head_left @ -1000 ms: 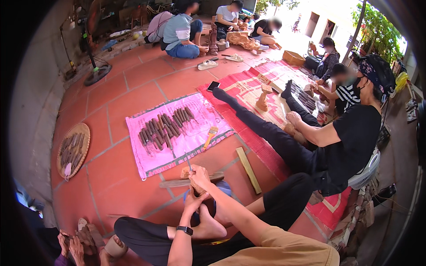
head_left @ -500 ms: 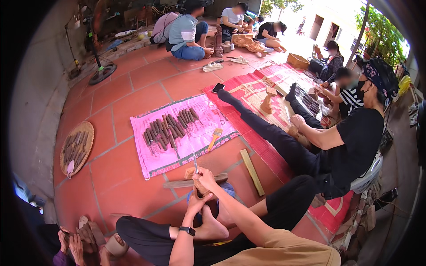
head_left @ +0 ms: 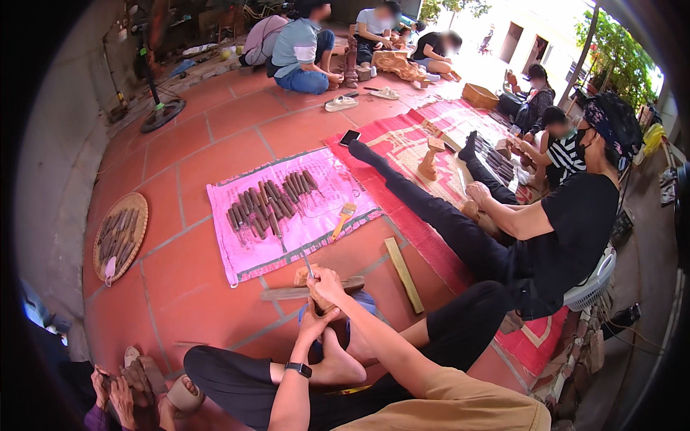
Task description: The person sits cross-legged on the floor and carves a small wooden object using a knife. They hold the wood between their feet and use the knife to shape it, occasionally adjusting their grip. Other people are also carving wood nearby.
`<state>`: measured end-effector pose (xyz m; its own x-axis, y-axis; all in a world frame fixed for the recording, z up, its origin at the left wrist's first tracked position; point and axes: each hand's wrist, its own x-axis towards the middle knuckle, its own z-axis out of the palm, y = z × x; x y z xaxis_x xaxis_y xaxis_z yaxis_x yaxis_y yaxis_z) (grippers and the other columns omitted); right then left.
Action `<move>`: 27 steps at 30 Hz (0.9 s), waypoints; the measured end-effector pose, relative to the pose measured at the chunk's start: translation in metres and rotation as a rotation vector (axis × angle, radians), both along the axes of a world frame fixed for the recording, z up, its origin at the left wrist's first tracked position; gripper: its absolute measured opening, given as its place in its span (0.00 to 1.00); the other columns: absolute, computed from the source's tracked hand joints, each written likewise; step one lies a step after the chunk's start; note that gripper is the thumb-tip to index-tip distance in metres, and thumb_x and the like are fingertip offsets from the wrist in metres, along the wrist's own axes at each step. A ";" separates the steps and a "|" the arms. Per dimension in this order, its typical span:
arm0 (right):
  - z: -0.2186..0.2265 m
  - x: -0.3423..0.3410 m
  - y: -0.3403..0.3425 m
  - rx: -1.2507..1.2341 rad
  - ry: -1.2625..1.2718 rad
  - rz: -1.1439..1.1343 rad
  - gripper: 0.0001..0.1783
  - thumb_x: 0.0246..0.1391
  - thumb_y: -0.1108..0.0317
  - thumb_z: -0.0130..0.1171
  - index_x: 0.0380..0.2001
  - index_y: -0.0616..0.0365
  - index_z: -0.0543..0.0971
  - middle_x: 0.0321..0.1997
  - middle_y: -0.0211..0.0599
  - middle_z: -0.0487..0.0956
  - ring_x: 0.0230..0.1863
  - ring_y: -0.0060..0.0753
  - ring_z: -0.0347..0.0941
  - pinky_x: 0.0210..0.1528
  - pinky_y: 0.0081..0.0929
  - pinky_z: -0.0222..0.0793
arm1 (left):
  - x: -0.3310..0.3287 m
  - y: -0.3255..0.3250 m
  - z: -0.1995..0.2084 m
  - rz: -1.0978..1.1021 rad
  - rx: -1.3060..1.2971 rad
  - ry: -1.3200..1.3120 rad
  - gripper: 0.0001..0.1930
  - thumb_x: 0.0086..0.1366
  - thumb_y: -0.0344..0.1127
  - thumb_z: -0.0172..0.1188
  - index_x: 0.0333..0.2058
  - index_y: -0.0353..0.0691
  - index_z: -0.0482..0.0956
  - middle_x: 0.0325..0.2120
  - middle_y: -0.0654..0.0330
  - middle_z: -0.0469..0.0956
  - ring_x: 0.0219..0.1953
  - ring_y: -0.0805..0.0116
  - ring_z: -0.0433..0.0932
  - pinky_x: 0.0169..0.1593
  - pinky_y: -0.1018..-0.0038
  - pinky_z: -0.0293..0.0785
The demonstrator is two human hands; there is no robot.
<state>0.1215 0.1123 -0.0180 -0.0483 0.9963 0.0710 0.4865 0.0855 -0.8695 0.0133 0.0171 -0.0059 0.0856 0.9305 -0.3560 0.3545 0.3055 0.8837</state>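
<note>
In front of my crossed legs, my right hand (head_left: 327, 286) is closed around a carving chisel (head_left: 309, 266). Its thin metal blade sticks out past the fingers, pointing away from me. Just below, my left hand (head_left: 313, 325) grips a brown wooden piece (head_left: 321, 307), mostly covered by the fingers of both hands; its shape is hard to make out. A pale wood block (head_left: 305, 276) lies beside the blade, by a weathered length of wood (head_left: 284, 294). Something blue (head_left: 364, 302) shows under that wood, near my bare feet.
Many dark-handled carving tools (head_left: 260, 206) and a flat brush (head_left: 344, 219) lie on a pink sheet (head_left: 224, 253). A round woven tray (head_left: 141, 208) holds more tools at left. A wooden stick (head_left: 404, 276) lies right. A co-worker (head_left: 575, 208) sits close at right; another person's hands (head_left: 115, 395) work lower left.
The whole view has shifted slightly. Both hands keep their holds, the right still on the chisel, with only a small change in their pose.
</note>
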 end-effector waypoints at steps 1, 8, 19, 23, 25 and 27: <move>-0.002 0.000 0.001 0.031 -0.002 -0.048 0.05 0.49 0.71 0.59 0.30 0.58 0.80 0.26 0.47 0.81 0.31 0.46 0.80 0.35 0.40 0.72 | 0.003 0.000 0.001 0.000 -0.004 0.001 0.50 0.51 0.55 0.72 0.64 0.29 0.59 0.55 0.38 0.71 0.58 0.49 0.73 0.58 0.65 0.70; 0.005 0.000 -0.010 -0.020 0.077 0.045 0.06 0.50 0.70 0.59 0.33 0.58 0.80 0.27 0.48 0.81 0.33 0.50 0.80 0.36 0.41 0.73 | -0.003 -0.005 0.000 0.025 0.040 -0.009 0.50 0.51 0.54 0.72 0.64 0.28 0.58 0.56 0.39 0.71 0.58 0.50 0.72 0.58 0.66 0.69; 0.006 0.001 -0.004 -0.132 0.092 0.023 0.05 0.50 0.68 0.60 0.30 0.57 0.79 0.26 0.45 0.81 0.32 0.45 0.80 0.37 0.40 0.72 | 0.001 -0.002 -0.002 0.027 0.055 0.011 0.48 0.52 0.49 0.73 0.64 0.28 0.58 0.55 0.41 0.72 0.58 0.52 0.72 0.58 0.65 0.69; 0.000 -0.004 0.001 -0.027 0.001 -0.010 0.05 0.52 0.69 0.62 0.31 0.58 0.80 0.24 0.39 0.80 0.27 0.33 0.78 0.34 0.32 0.71 | -0.001 0.002 -0.014 0.034 0.036 -0.044 0.50 0.52 0.49 0.73 0.65 0.29 0.56 0.56 0.40 0.71 0.58 0.52 0.72 0.59 0.65 0.69; -0.001 -0.005 0.004 -0.092 0.127 -0.050 0.06 0.50 0.68 0.61 0.31 0.57 0.80 0.26 0.42 0.81 0.30 0.40 0.79 0.36 0.37 0.71 | -0.003 0.000 -0.019 0.028 0.049 -0.025 0.50 0.52 0.49 0.73 0.65 0.29 0.56 0.56 0.40 0.71 0.58 0.52 0.72 0.59 0.65 0.69; -0.003 -0.003 0.004 -0.109 0.143 -0.030 0.06 0.49 0.68 0.61 0.31 0.57 0.80 0.27 0.44 0.81 0.32 0.44 0.79 0.37 0.40 0.72 | 0.000 -0.001 -0.006 0.014 0.051 0.013 0.51 0.52 0.50 0.73 0.66 0.29 0.55 0.56 0.40 0.71 0.59 0.52 0.72 0.59 0.66 0.69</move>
<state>0.1180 0.1167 -0.0206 -0.0153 0.9993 -0.0340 0.3580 -0.0263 -0.9334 0.0129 0.0161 -0.0114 0.0683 0.9487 -0.3088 0.3620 0.2648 0.8937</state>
